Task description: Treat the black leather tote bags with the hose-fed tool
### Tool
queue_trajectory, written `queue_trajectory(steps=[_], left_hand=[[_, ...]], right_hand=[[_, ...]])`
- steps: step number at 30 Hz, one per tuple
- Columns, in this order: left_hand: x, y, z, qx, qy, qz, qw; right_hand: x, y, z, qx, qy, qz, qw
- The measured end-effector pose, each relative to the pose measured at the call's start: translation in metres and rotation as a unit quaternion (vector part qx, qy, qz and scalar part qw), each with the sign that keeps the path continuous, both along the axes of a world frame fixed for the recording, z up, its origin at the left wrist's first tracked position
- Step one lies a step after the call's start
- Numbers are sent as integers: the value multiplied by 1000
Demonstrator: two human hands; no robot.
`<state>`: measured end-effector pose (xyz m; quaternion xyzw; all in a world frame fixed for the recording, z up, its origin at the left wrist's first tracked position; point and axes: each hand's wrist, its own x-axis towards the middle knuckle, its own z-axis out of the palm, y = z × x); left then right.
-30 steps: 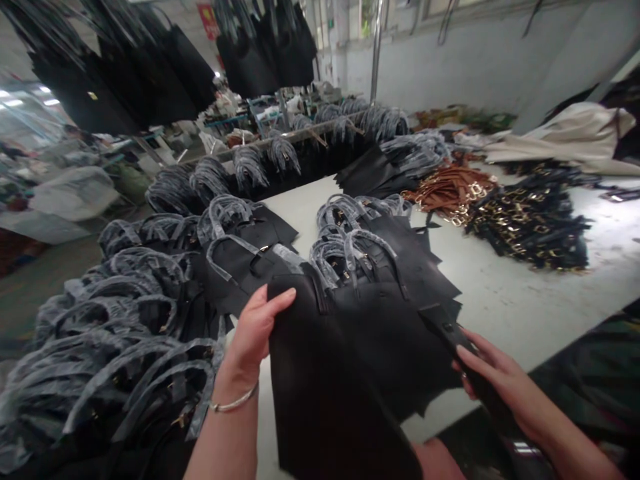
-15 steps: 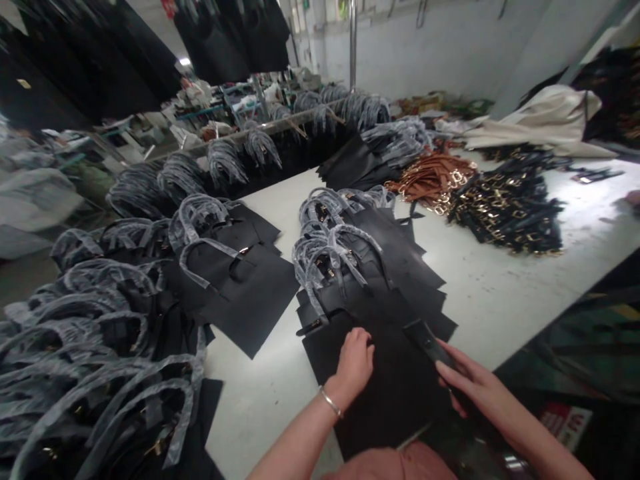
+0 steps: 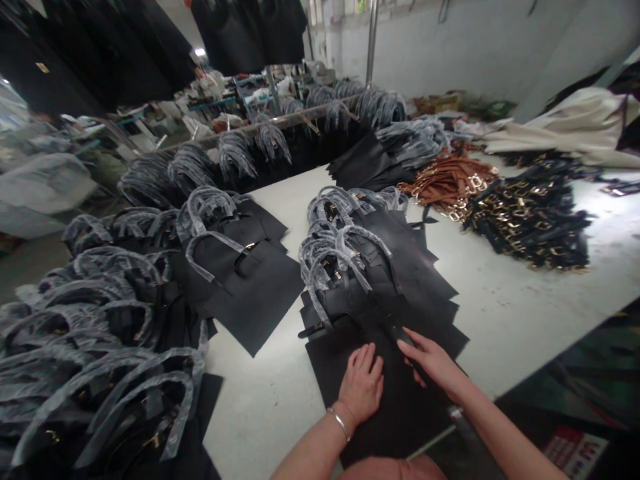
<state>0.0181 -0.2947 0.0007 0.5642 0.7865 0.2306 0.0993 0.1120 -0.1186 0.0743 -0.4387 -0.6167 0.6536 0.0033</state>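
Observation:
My left hand (image 3: 361, 385), with a silver bracelet at the wrist, rests flat on a black bag panel (image 3: 390, 430), its fingers stretched forward. My right hand (image 3: 433, 361) pinches a dark strap (image 3: 474, 437) between thumb and fingers, just above the same panel. The strap's far end blends into the black leather, and its tail with a bit of metal hangs below my wrist. Just ahead of my hands, overlapping black bag panels (image 3: 425, 300) carry plastic-wrapped handles (image 3: 320, 257) and small buckled straps.
Many wrapped handles (image 3: 115, 300) and black panels pile up at left, beside another black bag panel (image 3: 265, 280). Brown straps (image 3: 445, 180) and black straps with gold buckles (image 3: 540, 217) lie at right on the white table (image 3: 520, 320). Black pieces (image 3: 250, 33) hang overhead.
My right hand has moved left and inward with the strap, over the panel. My left hand has come slightly nearer to me and flattened. The view has shifted a little.

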Motion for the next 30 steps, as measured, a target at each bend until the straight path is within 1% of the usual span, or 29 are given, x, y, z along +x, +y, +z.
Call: queue_trajectory(steps=[2,4,6,8,9,11,14,17,19,21,23,25,27,30], left_hand=[[1,-1,-2,8,-1,7,1000],[2,-4,-5,22,0,6,1000],[3,-7,-10,34,4,-14,999],[3,-11,-15,37,9,-47,998],[3,-12,-17,35,12,-63,997],[2,-13,-18,32,17,-82,996],[1,-11,-16,27,16,-92,995],[1,-10,-13,18,6,-88,996],[1,-10,-13,20,-1,-83,996],[2,-12,-14,32,-3,-82,996],[3,-13,-18,47,2,-88,995],[3,-13,-21,61,16,-100,993],[3,-11,-24,71,39,-112,990],[2,-9,-23,73,67,-118,988]], right_hand=[[-9,-3,1,29,12,-5,999],[-11,-8,5,49,27,3,998],[-6,-14,9,46,32,41,998],[-1,-20,13,25,14,94,995],[-1,-22,13,12,-2,115,993],[-6,-26,10,-4,-31,137,990],[-26,-29,2,-14,-48,146,988],[-42,-29,-3,-15,-49,157,986],[-42,-27,-2,-15,-50,166,985],[-35,-24,2,-19,-56,176,983],[-28,-21,4,-23,-65,184,981],[-29,-21,2,-20,-71,191,979],[-39,-23,-2,-3,-70,196,978],[-56,-28,-6,49,-45,195,979]])
